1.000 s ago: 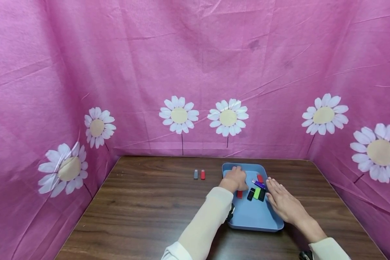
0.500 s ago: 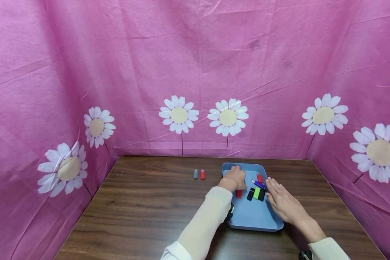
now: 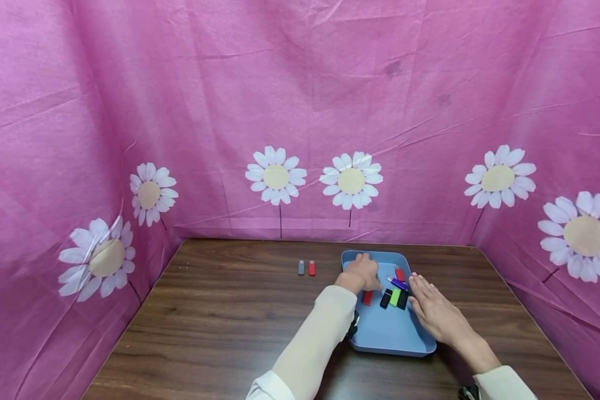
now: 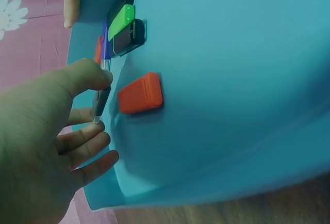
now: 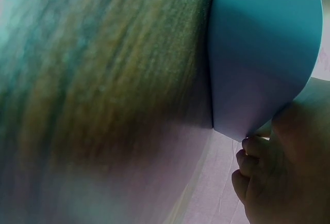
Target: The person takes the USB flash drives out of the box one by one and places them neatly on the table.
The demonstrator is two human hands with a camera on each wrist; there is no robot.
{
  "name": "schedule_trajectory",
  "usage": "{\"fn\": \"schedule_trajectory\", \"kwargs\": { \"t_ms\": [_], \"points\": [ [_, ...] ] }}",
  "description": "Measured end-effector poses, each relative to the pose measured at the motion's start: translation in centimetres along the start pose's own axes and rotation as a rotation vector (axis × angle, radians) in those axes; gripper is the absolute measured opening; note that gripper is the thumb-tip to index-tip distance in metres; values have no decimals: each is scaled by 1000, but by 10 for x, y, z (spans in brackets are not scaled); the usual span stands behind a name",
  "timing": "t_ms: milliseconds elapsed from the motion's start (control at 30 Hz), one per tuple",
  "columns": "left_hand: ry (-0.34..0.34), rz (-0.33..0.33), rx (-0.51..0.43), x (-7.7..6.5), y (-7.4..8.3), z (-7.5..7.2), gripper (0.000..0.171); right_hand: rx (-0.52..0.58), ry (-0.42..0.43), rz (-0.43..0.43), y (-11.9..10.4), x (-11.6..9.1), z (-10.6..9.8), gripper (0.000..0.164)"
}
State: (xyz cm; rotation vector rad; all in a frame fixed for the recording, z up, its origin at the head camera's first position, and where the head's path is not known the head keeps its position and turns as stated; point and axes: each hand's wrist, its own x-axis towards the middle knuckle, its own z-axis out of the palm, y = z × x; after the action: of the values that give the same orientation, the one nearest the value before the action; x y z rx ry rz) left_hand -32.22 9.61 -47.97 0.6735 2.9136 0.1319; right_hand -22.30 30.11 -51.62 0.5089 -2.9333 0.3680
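My left hand reaches into the far left part of a blue tray. In the left wrist view its thumb and fingers pinch a dark grey USB stick with a silver end, while the other fingers are spread. Close by on the tray floor lies a red USB stick. Further right sit a black stick, a lime green one, another black one, a purple one and a second red one. My right hand rests with straight fingers along the tray's right rim.
A grey USB stick and a red USB stick lie side by side on the wooden table, left of the tray. A pink cloth with daisies hangs behind the table and along both sides.
The left hand's thumb has spread slightly to the right and more of the red stick beside it shows. The right hand and tray have stayed put.
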Motion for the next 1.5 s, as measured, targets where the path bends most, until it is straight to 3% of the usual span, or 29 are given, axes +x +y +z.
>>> {"fn": "schedule_trajectory", "kwargs": {
  "t_ms": [400, 600, 1100, 1233, 1500],
  "points": [
    [6, 41, -70, -1, 2, -8, 33, 4, -4, 0, 0, -1, 1, 57],
    [32, 91, -38, -2, -1, -13, 44, -6, 23, -17, -1, -1, 2, 56],
    [78, 191, -5, -5, -19, -31, 45, 7, -16, 13, -1, 1, 1, 58],
    [86, 201, 20, -5, -24, -38, 45, 12, -17, 15, -1, 1, 2, 58],
    [96, 214, -19, -10, -38, -54, 45, 21, -7, 9, -2, 0, 0, 58]
  ]
}}
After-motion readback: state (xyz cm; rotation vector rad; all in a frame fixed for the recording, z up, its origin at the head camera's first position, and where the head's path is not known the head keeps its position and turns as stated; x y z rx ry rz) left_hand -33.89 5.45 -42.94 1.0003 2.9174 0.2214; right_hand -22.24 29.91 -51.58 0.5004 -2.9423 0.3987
